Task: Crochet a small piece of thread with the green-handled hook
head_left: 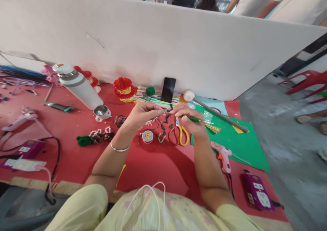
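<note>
My left hand (144, 115), with a bangle at the wrist, pinches thin, dark multicoloured yarn (167, 117) between thumb and fingertips. Facing it, my right hand (190, 117) is closed around a green-handled crochet hook (193, 119), whose thin metal end points right. Both hands are just above the red tabletop, fingertips nearly meeting. Below them lie scissors (184, 135) with red and yellow handles, and a small round spool (147, 136). A ball of multicoloured yarn (120, 120) sits left of my left wrist. What exactly lies between my fingertips is too small to make out.
A white bottle (79, 86) and its metal cup (101, 112) stand left. A phone (168, 89) leans on the white partition (153, 44). Right are a green sheet (245, 142), a pink glue gun (224, 156) and a purple power socket (257, 192). People stand beyond the partition.
</note>
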Motion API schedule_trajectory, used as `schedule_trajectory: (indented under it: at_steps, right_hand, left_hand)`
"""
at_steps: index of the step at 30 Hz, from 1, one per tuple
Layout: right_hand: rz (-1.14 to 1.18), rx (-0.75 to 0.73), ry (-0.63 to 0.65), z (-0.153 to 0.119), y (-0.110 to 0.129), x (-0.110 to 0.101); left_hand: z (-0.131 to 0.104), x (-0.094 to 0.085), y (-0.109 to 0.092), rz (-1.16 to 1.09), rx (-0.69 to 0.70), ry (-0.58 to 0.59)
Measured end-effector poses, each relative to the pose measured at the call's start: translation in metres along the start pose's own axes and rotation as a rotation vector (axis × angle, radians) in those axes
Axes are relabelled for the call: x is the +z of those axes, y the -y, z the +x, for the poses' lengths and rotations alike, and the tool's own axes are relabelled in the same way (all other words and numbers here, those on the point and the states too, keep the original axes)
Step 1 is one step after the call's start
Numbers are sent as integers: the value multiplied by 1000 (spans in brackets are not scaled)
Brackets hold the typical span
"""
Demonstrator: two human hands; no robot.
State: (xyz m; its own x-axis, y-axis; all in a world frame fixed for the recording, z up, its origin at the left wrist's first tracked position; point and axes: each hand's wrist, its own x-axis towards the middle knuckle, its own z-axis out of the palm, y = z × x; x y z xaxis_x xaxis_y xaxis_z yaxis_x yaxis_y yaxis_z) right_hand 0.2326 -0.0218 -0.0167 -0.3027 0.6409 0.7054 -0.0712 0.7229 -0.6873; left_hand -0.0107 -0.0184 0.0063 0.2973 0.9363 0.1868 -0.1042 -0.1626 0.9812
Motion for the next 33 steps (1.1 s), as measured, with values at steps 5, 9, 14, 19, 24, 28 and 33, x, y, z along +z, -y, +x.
schedule_trajectory:
  at_steps: [5, 9, 14, 19, 24, 28, 33]
  right_hand:
    - [-56, -2, 22, 1, 1, -1]
    - [-115, -31, 26, 2, 2, 0]
    - [-172, -48, 2, 4, 7, 2]
    - [-205, -63, 2, 6, 13, 4]
    - [-254, -71, 28, 7, 14, 3]
    - [-301, -103, 50, 7, 14, 1]
    - [-454, -149, 104, 7, 20, 3]
  left_hand:
    - [0, 0, -1, 16, 15, -3]
    - [-1, 2, -7, 92, 59, -30]
    - [-2, 6, -12, 127, 92, -55]
    - [-1, 7, -11, 123, 89, -63]
    - [-1, 6, -9, 124, 85, -66]
    - [-2, 7, -10, 143, 85, -74]
    - [-1, 9, -9, 166, 86, -96]
